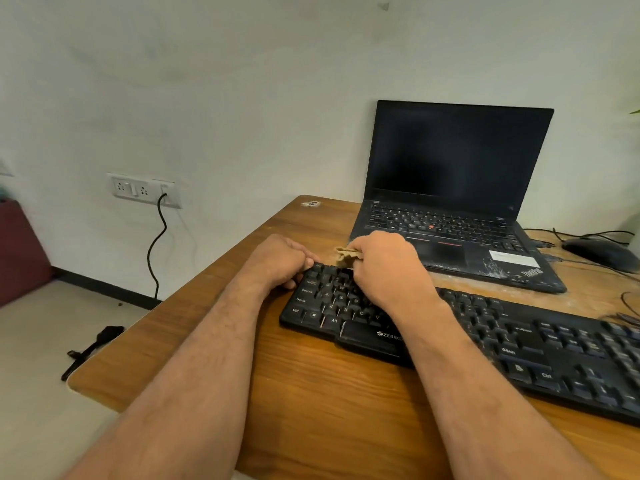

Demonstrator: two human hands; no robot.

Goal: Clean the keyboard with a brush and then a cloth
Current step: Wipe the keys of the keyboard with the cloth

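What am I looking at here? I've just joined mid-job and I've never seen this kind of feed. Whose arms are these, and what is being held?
There is no robot: one camera worn on a person's head looks down at their two bare arms. On the table lie a black keyboard, an open laptop with a dark screen, and a mouse. The left hand grips the keyboard's far left corner. The right hand, fingers curled, holds a tan cloth over the keys near that corner.

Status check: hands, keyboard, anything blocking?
Left hand grips keyboard at its top-left corner. Right hand holds tan cloth on the upper-left keys. Laptop just behind, apart; nothing blocking.
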